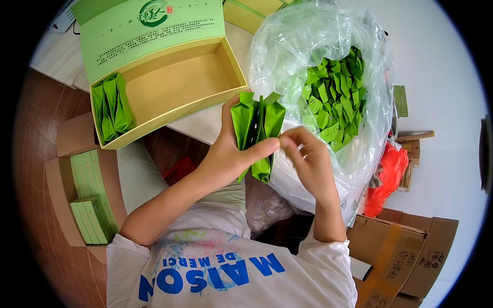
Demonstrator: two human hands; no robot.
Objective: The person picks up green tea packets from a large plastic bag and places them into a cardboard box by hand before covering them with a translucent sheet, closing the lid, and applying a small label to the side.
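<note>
My left hand is wrapped round a small bunch of green foil packets, held upright in front of me with the thumb across them. Beside that thumb, my right hand has its fingers curled in a pinch at the packets' right edge. Whether it grips anything there is hidden. Left of the hands stands an open pale green box with a yellowish inside. Several green packets stand side by side at its left end. A clear plastic bag to the right holds a heap of loose green packets.
On the lower left, a brown carton contains pale green boxes. Taped cardboard boxes stand at the lower right, below a red plastic bag. More green boxes lie on the table's far side.
</note>
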